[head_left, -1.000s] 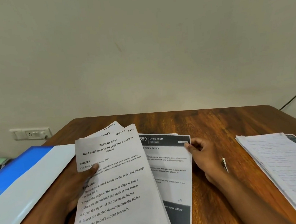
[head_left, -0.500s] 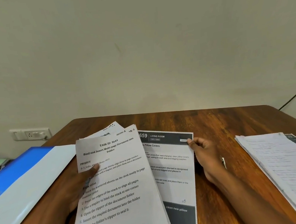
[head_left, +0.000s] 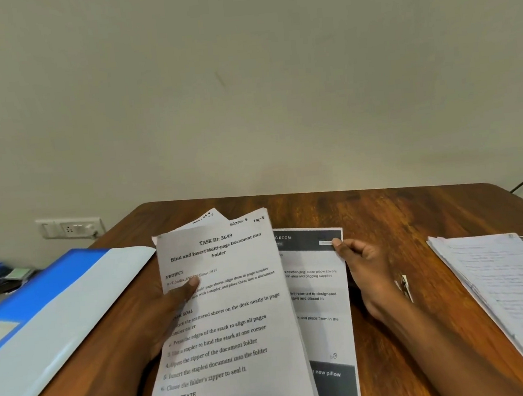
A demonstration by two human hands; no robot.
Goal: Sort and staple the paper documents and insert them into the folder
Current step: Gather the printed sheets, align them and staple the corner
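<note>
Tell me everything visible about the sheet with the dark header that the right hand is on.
The dark-header sheet is a white printed page with a dark band across its top and another near its bottom. It lies on the wooden table, its left part tucked under the paper stack held by the left hand. The right hand pinches its top right corner.

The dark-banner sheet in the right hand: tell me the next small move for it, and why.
Probably slide the dark-banner sheet leftward, under the bundle that the left hand grips. The right hand pinches the sheet's top right corner, and its left part already lies beneath the bundle's edge. Squaring them comes next, since the top sheets fan out unevenly.
</note>
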